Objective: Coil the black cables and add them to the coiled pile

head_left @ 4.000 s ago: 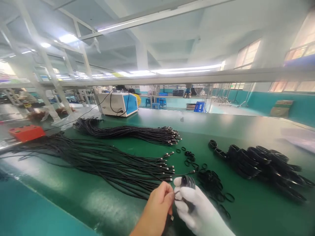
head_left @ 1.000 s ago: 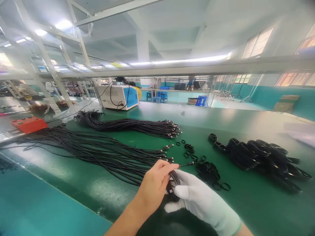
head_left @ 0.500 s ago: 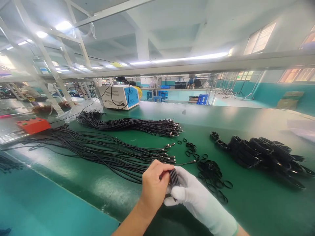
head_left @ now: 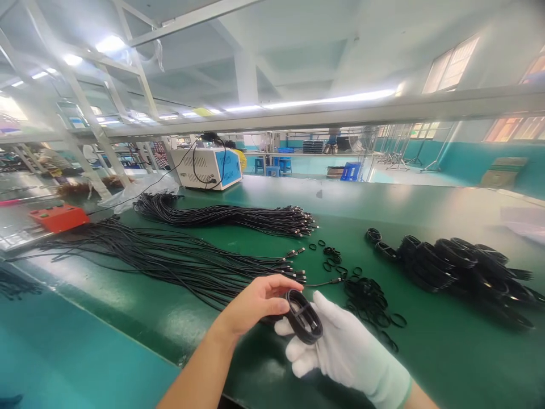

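Observation:
A black coiled cable, formed into an oval loop with a band across its middle, is held between my two hands. My left hand, bare, pinches the coil's upper left end between thumb and fingers. Cradling its lower right side is my right hand in a white glove, thumb raised and fingers curled beneath. Just beyond the hands lie loose black bands. Long straight black cables with metal plugs spread to the left, some passing behind my left hand.
A second bundle of cables lies further back on the green table. Finished coils are piled at right. A white and blue machine and a red box stand at the back and left. A metal rail crosses above.
The coil has turned from edge-on so its open oval face shows, with a band across it. My left hand has shifted left and loosened to a pinch; my right hand has opened somewhat beneath it.

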A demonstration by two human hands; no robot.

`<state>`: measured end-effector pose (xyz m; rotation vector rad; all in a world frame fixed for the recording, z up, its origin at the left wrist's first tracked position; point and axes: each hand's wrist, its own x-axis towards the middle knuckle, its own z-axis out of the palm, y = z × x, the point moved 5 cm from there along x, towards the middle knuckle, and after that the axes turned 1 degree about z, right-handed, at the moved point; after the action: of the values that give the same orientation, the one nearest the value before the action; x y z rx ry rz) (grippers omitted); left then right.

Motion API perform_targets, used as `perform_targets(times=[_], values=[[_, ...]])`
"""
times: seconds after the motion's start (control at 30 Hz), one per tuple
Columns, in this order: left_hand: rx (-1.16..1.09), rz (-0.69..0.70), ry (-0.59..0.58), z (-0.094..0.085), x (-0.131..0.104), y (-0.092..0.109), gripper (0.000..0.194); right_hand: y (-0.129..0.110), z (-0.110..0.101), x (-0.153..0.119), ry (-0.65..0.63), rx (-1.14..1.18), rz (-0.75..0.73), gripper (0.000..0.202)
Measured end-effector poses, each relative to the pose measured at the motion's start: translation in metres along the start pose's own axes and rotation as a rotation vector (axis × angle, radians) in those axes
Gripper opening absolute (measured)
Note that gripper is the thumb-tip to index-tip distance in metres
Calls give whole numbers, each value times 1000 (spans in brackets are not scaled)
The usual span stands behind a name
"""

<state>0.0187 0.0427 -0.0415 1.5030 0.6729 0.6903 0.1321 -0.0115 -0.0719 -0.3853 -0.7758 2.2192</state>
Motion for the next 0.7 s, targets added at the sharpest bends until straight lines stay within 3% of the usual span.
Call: perform_targets(times=[0.13,0.2,0.27,0.33,0.4,0.47,0.6,0.7], values=[[272,-47,147,-3,6,5,31,-11,-20,0,309,-403,-150,60],[316,-1,245,-10,9,10,31,-11,-23,0,380,-470,-161,65],[311,63,381,-21,11,12,32,-13,-22,-1,401,-486,-183,59],[317,104,517,-33,11,10,35,-24,-21,-5,472,-676,-207,48],[355,92,603,-44,11,3,39,-51,-27,-11,652,-1017,-216,40],[413,49,642,-52,14,-6,43,-92,-41,-21,892,-1266,-228,42],[549,41,608,-57,24,-21,39,-185,-76,-49,1424,-1640,-178,54],[640,114,556,-46,23,-22,27,-219,-89,-55,1579,-1907,-32,41]])
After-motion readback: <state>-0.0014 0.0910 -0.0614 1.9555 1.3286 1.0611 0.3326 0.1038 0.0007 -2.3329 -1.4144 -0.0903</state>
